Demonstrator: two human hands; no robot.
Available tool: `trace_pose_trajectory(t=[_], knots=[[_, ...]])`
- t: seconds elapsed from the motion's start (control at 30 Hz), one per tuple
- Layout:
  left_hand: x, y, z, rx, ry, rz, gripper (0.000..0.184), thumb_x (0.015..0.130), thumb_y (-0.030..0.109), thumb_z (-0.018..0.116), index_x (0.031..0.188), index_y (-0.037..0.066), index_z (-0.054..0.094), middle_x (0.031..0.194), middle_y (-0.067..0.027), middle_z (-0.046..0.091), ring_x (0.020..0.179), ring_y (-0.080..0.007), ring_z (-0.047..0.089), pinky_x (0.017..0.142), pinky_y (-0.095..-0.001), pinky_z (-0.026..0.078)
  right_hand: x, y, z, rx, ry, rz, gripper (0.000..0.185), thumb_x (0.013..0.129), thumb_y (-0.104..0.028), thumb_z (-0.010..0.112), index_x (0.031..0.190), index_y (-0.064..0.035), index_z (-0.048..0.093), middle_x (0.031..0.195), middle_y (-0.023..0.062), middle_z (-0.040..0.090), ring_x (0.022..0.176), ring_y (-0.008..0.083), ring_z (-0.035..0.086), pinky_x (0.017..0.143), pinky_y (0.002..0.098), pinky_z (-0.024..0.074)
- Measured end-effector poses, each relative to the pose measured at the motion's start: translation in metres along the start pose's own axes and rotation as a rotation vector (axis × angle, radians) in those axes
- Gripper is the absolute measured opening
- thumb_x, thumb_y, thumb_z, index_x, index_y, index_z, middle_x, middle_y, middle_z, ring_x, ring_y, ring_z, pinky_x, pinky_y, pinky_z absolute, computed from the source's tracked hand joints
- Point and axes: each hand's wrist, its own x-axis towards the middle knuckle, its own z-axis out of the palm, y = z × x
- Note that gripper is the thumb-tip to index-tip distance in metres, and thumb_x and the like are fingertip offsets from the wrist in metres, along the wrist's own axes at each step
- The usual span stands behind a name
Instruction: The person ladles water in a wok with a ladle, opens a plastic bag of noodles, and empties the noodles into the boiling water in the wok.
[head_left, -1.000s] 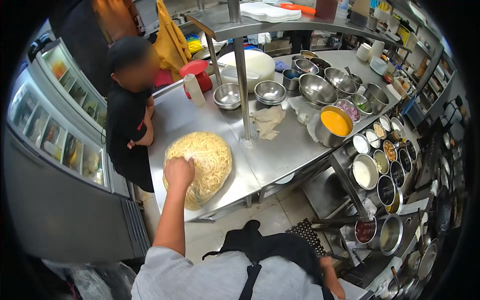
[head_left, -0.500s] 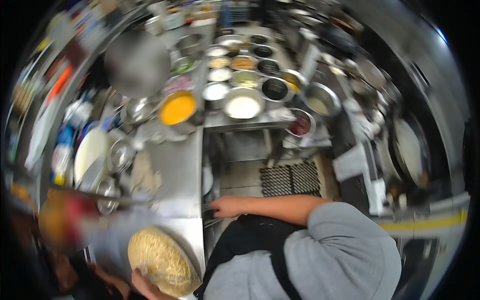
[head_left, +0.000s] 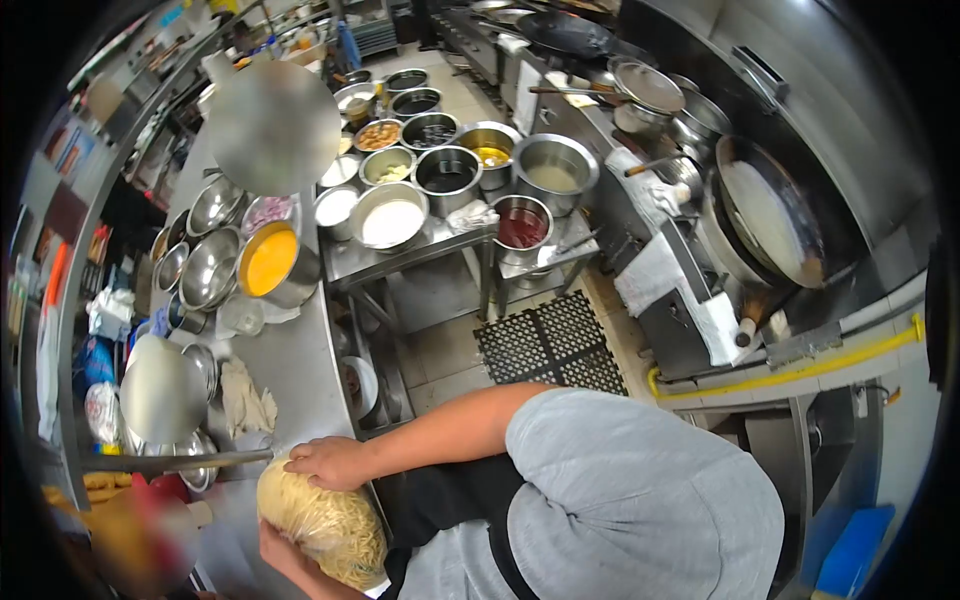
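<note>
A clear plastic bag of pale yellow noodles (head_left: 335, 530) rests on the steel counter at the lower left. My right hand (head_left: 328, 463) reaches across from above and grasps the upper part of the bag, its fingers curled over the plastic. Against the bag's left side, my left hand (head_left: 285, 552) holds it from below; some of those fingers are hidden. A beige cloth (head_left: 245, 398) lies on the counter just beyond the bag.
A steel pot of orange liquid (head_left: 270, 260) and metal bowls (head_left: 212, 280) stand farther along the counter. Pots of sauces and ingredients, including a white one (head_left: 392, 218), fill a steel table. A black mat (head_left: 550, 345) covers the floor; woks (head_left: 765, 210) sit at right.
My right hand has moved from the counter's edge to the top of the noodle bag. My left hand stays on the bag. The view has turned, and the surroundings look sharper.
</note>
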Motion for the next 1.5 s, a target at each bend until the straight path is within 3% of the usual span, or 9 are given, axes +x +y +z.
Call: trace_pose_trajectory(t=[0.17, 0.3, 0.47, 0.7, 0.9, 1.23, 1.33, 1.43, 1.5], knots=[[0.013, -0.021, 0.014, 0.639, 0.028, 0.761, 0.031, 0.088, 0.017, 0.048, 0.070, -0.006, 0.057, 0.061, -0.0119, 0.055, 0.058, -0.0197, 0.046, 0.056, -0.0374, 0.037, 0.022, -0.017, 0.004, -0.293, -0.020, -0.213, 0.042, 0.078, -0.026, 0.062, 0.117, -0.0108, 0.056, 0.113, 0.0094, 0.053, 0.107, 0.0267, 0.047, 0.093, 0.0416, 0.0350], [-0.011, 0.007, 0.046, 0.146, -0.086, 0.305, 0.031, 0.086, 0.010, 0.055, 0.057, 0.002, 0.046, 0.055, 0.0024, 0.045, 0.055, -0.0066, 0.038, 0.049, -0.0265, 0.032, 0.032, -0.017, 0.020, -0.342, -0.005, -0.250, 0.042, 0.073, -0.024, 0.064, 0.112, -0.0072, 0.058, 0.100, 0.0069, 0.054, 0.100, 0.0245, 0.050, 0.088, 0.0416, 0.0363], [-0.011, 0.006, 0.045, 0.053, -0.090, 0.256, 0.029, 0.084, 0.007, 0.056, 0.056, 0.004, 0.045, 0.055, 0.0029, 0.045, 0.053, -0.0054, 0.036, 0.047, -0.0251, 0.032, 0.068, -0.018, 0.037, -0.374, 0.063, 0.098, 0.044, 0.068, -0.016, 0.065, 0.109, -0.0029, 0.055, 0.093, 0.0096, 0.053, 0.089, 0.0295, 0.054, 0.080, 0.0433, 0.0405], [-0.010, 0.004, 0.042, 0.330, 0.017, 0.332, 0.030, 0.066, 0.014, 0.073, 0.057, 0.003, 0.047, 0.054, -0.0034, 0.050, 0.050, -0.0115, 0.043, 0.048, -0.0293, 0.038, 0.049, -0.034, -0.007, -0.449, 0.199, -0.110, 0.028, 0.078, -0.013, 0.052, 0.103, 0.0004, 0.050, 0.097, 0.0156, 0.053, 0.089, 0.0318, 0.057, 0.076, 0.0455, 0.0450], [0.003, -0.009, 0.036, 0.490, 0.120, 0.399, 0.023, 0.063, 0.008, 0.069, 0.059, 0.000, 0.048, 0.054, -0.0102, 0.051, 0.049, -0.0212, 0.048, 0.051, -0.0355, 0.042, 0.029, 0.007, -0.021, -0.541, -0.121, 0.431, 0.022, 0.077, -0.013, 0.052, 0.095, -0.0009, 0.057, 0.094, 0.0189, 0.058, 0.083, 0.0362, 0.060, 0.073, 0.0446, 0.0497], [0.012, 0.003, 0.015, 0.202, -0.101, 0.150, 0.016, 0.065, -0.002, 0.056, 0.057, 0.004, 0.043, 0.055, 0.0030, 0.043, 0.052, -0.0044, 0.037, 0.045, -0.0234, 0.032, 0.037, 0.044, -0.020, -0.049, -0.068, 0.532, 0.020, 0.073, -0.012, 0.059, 0.088, 0.0010, 0.061, 0.089, 0.0192, 0.062, 0.085, 0.0355, 0.061, 0.076, 0.0417, 0.0494], [0.009, 0.014, 0.026, 0.576, 0.015, 0.192, 0.017, 0.064, 0.005, 0.067, 0.064, 0.003, 0.050, 0.060, -0.0093, 0.054, 0.051, -0.0191, 0.047, 0.051, -0.0338, 0.040, 0.023, 0.027, -0.022, -0.384, 0.094, 0.431, 0.018, 0.075, -0.013, 0.054, 0.083, 0.0006, 0.063, 0.088, 0.0198, 0.064, 0.086, 0.0345, 0.061, 0.076, 0.0416, 0.0495], [-0.019, 0.033, 0.046, 0.977, 0.345, 0.717, 0.047, 0.061, 0.019, 0.077, 0.099, 0.001, 0.054, 0.094, -0.0155, 0.058, 0.094, -0.0311, 0.054, 0.079, -0.0444, 0.039, 0.021, 0.030, -0.024, -0.456, -0.072, 0.423, 0.021, 0.075, -0.016, 0.051, 0.080, -0.0008, 0.065, 0.085, 0.0199, 0.065, 0.085, 0.0339, 0.062, 0.075, 0.0423, 0.0500], [-0.041, 0.043, 0.054, 0.956, 0.160, 0.839, 0.046, 0.064, 0.019, 0.074, 0.102, 0.000, 0.054, 0.095, -0.0144, 0.059, 0.096, -0.0300, 0.053, 0.079, -0.0430, 0.039, 0.033, 0.038, -0.029, -0.493, -0.190, 0.429, 0.024, 0.074, -0.018, 0.050, 0.082, -0.0021, 0.066, 0.085, 0.0196, 0.065, 0.083, 0.0347, 0.063, 0.073, 0.0435, 0.0506]])
